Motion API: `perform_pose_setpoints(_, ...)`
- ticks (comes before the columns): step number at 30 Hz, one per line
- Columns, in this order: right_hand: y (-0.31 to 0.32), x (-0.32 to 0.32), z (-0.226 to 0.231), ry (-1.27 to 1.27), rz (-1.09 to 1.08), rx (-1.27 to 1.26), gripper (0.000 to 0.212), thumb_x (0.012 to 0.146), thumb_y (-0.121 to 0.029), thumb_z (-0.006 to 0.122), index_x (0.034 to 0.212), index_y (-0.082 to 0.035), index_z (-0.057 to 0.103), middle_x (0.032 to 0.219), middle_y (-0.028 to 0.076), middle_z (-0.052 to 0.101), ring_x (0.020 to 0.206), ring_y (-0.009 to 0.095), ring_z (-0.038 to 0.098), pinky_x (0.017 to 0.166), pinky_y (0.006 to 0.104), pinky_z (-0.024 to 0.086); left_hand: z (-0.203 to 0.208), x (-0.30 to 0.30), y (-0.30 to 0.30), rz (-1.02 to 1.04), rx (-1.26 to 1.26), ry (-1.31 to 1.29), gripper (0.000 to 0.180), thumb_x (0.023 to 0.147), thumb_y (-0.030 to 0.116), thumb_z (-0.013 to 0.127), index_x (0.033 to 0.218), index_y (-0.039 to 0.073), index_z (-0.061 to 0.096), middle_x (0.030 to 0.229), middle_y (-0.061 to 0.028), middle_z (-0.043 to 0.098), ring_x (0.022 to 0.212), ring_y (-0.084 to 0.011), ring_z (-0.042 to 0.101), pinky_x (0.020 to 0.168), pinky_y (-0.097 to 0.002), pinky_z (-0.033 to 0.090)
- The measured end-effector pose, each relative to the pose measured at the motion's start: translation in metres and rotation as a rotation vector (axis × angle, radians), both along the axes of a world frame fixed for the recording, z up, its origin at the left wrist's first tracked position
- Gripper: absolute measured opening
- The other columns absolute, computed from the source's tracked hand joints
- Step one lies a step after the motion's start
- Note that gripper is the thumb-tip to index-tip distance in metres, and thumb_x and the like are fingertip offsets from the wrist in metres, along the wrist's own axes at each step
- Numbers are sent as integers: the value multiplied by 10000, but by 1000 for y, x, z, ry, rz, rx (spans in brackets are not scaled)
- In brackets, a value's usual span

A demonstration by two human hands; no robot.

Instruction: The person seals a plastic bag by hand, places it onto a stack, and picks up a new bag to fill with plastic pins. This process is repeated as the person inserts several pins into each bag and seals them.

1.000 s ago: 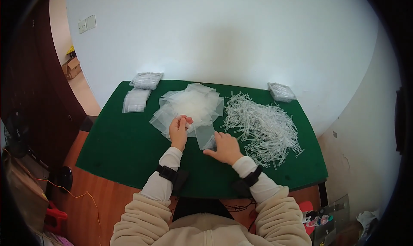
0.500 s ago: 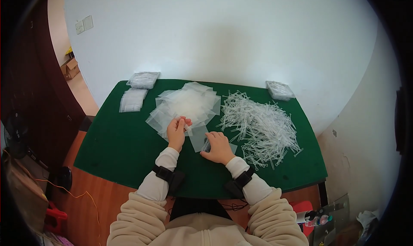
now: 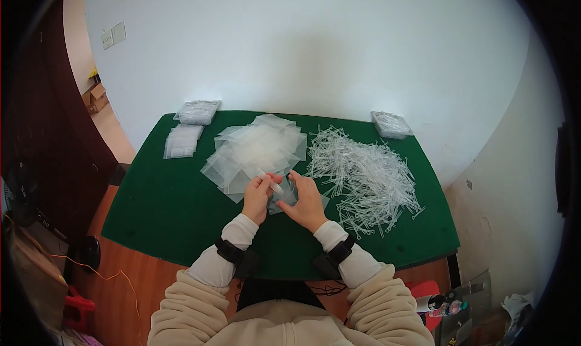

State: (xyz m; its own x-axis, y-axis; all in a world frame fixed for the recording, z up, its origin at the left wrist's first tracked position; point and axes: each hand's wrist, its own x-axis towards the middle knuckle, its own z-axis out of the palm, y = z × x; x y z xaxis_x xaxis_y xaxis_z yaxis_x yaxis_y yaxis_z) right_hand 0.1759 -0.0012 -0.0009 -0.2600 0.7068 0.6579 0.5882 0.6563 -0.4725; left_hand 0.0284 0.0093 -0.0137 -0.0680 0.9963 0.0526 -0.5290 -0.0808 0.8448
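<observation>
**Head view: small clear bag and clear stick held between both hands at table centre**

Head view shows a small clear plastic bag held between both hands just above the green table, at its near middle. The bag is pinched by the right hand from the right side, fingers closed on its edge. A thin clear plastic stick is held in the fingertips of the left hand, closed on it; its long axis runs from upper left to lower right, the lower end pointed at the bag and touching or just at its mouth. Whether the tip is already inside cannot be told. The two hands are nearly touching, left hand on the stick side, right hand on the bag side.

Just beyond the hands a loose heap of flat clear bags is spread out, touching distance from the left hand. To the right a wide pile of clear sticks is scattered, nearer to the right hand, sticks lying at mixed angles.

At the far left corner a wrapped stack of bags is set, with a second flat stack just in front of it. At the far right corner another wrapped packet is placed. No open container is seen; the bags are the only holders, and those in the heap appear empty
</observation>
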Motion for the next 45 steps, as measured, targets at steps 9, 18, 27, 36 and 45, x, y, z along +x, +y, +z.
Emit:
perform_pose_setpoints(9, -4, -3, 11, 12, 15, 165, 645, 606, -165, 741, 1173, -8, 476, 1034, 144, 556, 958, 318, 517, 844, 391, 429, -2, 13, -11, -26, -20, 47, 220, 949, 209, 457, 1055, 32, 535, 1056, -93, 611, 922, -149, 575, 774, -275, 458)
perform_pose_setpoints(18, -4, -1, 15, 16, -7, 219, 588, 623, -136, 717, 1153, -12, 495, 1012, 143, 560, 942, 315, 523, 823, 384, 440, -6, 13, -10, -129, -38, 44, 224, 940, 218, 481, 1057, 43, 556, 1030, -53, 609, 911, -128, 570, 722, -259, 474)
perform_pose_setpoints(27, -1, 2, 11, -8, -4, 225, 607, 615, -149, 727, 1162, -28, 495, 1008, 137, 560, 944, 318, 520, 818, 378, 444, 2, 6, -12, -368, -130, 81, 235, 927, 224, 506, 1031, 29, 583, 965, -44, 606, 849, -130, 589, 741, -275, 496)
perform_pose_setpoints(36, -2, 16, 28, 138, 12, -21, 394, 731, -199, 673, 1063, -16, 564, 930, 125, 595, 869, 250, 566, 763, 338, 456, 18, -11, -11, -635, -176, 215, 244, 922, 230, 502, 1018, 20, 581, 951, -66, 628, 839, -163, 630, 715, -288, 505)
perform_pose_setpoints(45, 14, 31, 13, 287, 501, -715, 187, 881, -168, 563, 783, -9, 551, 654, -70, 471, 617, 12, 397, 540, 183, 325, 29, -11, -20, -1017, -94, 466, 220, 912, 212, 507, 955, 18, 602, 953, -74, 639, 829, -157, 645, 708, -249, 494)
